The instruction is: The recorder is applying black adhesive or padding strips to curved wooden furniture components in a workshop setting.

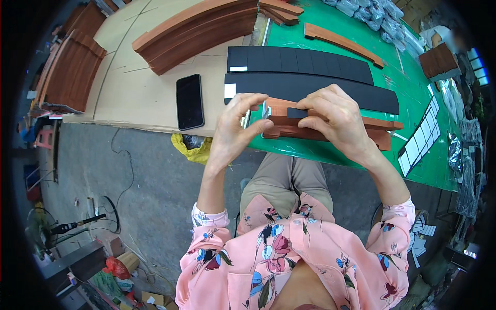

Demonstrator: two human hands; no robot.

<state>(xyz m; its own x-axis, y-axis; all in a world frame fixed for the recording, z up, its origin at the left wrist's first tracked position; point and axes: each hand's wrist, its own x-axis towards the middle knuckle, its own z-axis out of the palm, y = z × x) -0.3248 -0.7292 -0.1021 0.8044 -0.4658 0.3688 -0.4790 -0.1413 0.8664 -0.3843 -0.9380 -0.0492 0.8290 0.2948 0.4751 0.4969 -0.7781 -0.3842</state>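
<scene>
Reddish-brown wooden pieces [323,132] lie side by side at the front of the green table, with a metal fitting [266,110] at their left end. My right hand [335,118] pinches a small black rectangular pad [296,112] over the top face of the nearer wood. Around the fitting, my left hand [235,126] is open, thumb and fingers apart; whether a fingertip touches it I cannot tell. Just beyond lie two long black strips of pads [305,89], [299,63], each with a white patch at its left end.
A black phone [190,102] rests on the cardboard [132,98] to the left. Stacked curved wooden pieces [196,33] stand behind it. One more wooden piece [343,44] lies at the far side of the green table [395,129]. A sheet of white labels [421,135] sits right; a yellow bag [188,150] hangs below.
</scene>
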